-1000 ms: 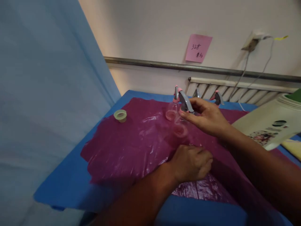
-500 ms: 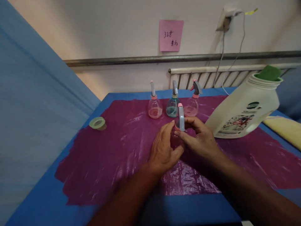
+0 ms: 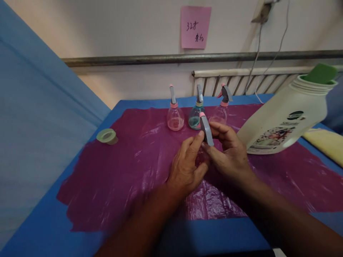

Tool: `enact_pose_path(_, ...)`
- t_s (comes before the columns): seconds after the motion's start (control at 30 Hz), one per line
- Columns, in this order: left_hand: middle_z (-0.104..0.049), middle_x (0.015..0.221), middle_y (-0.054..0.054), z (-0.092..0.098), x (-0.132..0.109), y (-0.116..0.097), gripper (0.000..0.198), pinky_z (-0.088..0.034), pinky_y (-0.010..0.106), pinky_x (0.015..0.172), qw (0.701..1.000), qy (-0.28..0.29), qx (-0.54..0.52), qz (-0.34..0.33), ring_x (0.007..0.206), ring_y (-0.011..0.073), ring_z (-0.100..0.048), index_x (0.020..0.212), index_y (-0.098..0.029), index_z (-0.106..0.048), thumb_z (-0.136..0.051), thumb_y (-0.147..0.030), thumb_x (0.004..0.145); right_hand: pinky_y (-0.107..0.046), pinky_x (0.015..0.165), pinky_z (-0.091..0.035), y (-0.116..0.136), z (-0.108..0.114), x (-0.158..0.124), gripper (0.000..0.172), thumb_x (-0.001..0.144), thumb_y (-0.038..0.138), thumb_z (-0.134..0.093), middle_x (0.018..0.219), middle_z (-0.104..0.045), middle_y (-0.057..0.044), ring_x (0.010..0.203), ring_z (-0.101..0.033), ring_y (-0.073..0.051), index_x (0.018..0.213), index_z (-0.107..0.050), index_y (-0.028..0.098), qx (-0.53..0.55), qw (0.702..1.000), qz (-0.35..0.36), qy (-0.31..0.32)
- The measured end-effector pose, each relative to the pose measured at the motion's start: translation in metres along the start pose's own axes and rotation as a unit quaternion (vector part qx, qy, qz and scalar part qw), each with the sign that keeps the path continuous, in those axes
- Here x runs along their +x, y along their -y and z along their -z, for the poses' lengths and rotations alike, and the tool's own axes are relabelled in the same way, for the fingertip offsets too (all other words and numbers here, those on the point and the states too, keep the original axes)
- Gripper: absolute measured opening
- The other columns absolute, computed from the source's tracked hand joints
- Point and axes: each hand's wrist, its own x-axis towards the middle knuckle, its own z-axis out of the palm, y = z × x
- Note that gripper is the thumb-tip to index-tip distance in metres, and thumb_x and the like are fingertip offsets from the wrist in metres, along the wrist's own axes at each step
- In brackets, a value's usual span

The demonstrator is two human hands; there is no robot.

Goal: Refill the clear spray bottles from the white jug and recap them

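Observation:
Between my two hands stands a small spray bottle with a grey and pink trigger head (image 3: 206, 130); my fingers hide most of its clear body. My left hand (image 3: 187, 162) wraps the body from the left. With fingers and thumb, my right hand (image 3: 227, 148) grips around the neck, just under the trigger head. Behind them is a row of similar spray bottles: a pink one (image 3: 175, 119) at the left, a teal one (image 3: 194, 116) in the middle and another pink one (image 3: 220, 111) at the right, each holding some liquid.
A large cream jug (image 3: 278, 121) with a green scoop (image 3: 321, 74) in its mouth leans at the right. Beyond it lies a yellow cloth (image 3: 325, 145). A pale green funnel-like cup (image 3: 107, 136) rests on the purple plastic sheet (image 3: 115, 185) at the left. A blue curtain (image 3: 40, 107) hangs nearby.
The trigger head in my hands has turned and tilted, its pink nozzle end now further left. My right fingers have shifted round the neck. The whole view has tipped slightly downward.

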Motion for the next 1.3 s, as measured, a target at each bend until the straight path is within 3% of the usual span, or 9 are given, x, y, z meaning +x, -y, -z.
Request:
enact_pose_path(0.27, -0.058, 0.162, 0.011, -0.0021, -0.0005, -0.0013, 0.094, -0.062, 0.057, 0.119, 1.000, -0.011, -0.003, 0.003, 0.144, 0.0324, -0.067, 0.182, -0.046, -0.021, -0.071, -0.023, 0.107, -0.055, 0.124, -0.060, -0.0075, 0.0056, -0.0061, 0.062, 0.103, 0.029, -0.082, 0.157, -0.073, -0.007, 0.142, -0.073, -0.029, 0.161, -0.062, 0.037, -0.026, 0.998, 0.042, 0.030)
enact_pose_path(0.57, -0.060, 0.166, 0.013, -0.0060, -0.0010, 0.0015, 0.097, -0.061, 0.058, 0.120, 1.000, -0.026, 0.000, 0.008, 0.148, 0.0348, -0.067, 0.183, -0.040, -0.021, -0.076, -0.025, 0.104, -0.059, 0.124, -0.060, -0.0084, 0.0051, -0.0092, 0.060, 0.102, 0.031, -0.084, 0.154, -0.074, -0.007, 0.142, -0.073, -0.030, 0.158, -0.063, 0.037, -0.023, 0.999, 0.034, 0.020)
enact_pose_path(0.77, -0.056, 0.173, 0.015, -0.0086, 0.0000, 0.0042, 0.114, -0.057, 0.065, 0.126, 0.999, -0.024, -0.015, 0.040, 0.154, 0.0377, -0.062, 0.185, -0.039, -0.007, -0.081, -0.024, 0.100, -0.060, 0.124, -0.061, -0.0041, 0.0063, -0.0077, 0.063, 0.102, 0.029, -0.083, 0.155, -0.075, -0.007, 0.143, -0.073, -0.031, 0.161, -0.061, 0.037, -0.024, 0.999, 0.027, 0.040)
enact_pose_path(1.07, -0.061, 0.167, 0.014, -0.0071, 0.0024, 0.0015, 0.110, -0.058, 0.067, 0.124, 0.997, -0.026, -0.029, 0.073, 0.149, 0.0385, -0.065, 0.185, -0.041, -0.013, -0.083, -0.029, 0.101, -0.057, 0.129, -0.056, -0.0018, 0.0087, -0.0068, 0.064, 0.107, 0.027, -0.076, 0.161, -0.070, -0.006, 0.149, -0.069, -0.029, 0.167, -0.057, 0.039, -0.005, 0.997, 0.014, 0.072)
enact_pose_path(1.2, -0.062, 0.165, 0.013, -0.0077, 0.0023, 0.0008, 0.109, -0.059, 0.068, 0.122, 0.997, -0.024, -0.026, 0.063, 0.148, 0.0385, -0.066, 0.185, -0.042, -0.014, -0.084, -0.029, 0.101, -0.057, 0.124, -0.059, -0.0038, 0.0079, -0.0032, 0.072, 0.097, 0.033, -0.090, 0.154, -0.073, -0.006, 0.139, -0.072, -0.029, 0.162, -0.059, 0.040, -0.017, 0.999, 0.012, 0.042)
enact_pose_path(1.3, -0.062, 0.164, 0.012, -0.0071, 0.0022, -0.0005, 0.110, -0.060, 0.068, 0.121, 0.997, -0.020, -0.024, 0.068, 0.147, 0.0388, -0.067, 0.184, -0.044, -0.015, -0.084, -0.027, 0.100, -0.057, 0.119, -0.062, -0.0044, 0.0069, -0.0019, 0.068, 0.093, 0.036, -0.093, 0.141, -0.078, -0.005, 0.126, -0.076, -0.028, 0.154, -0.064, 0.039, -0.026, 0.999, 0.005, 0.026)
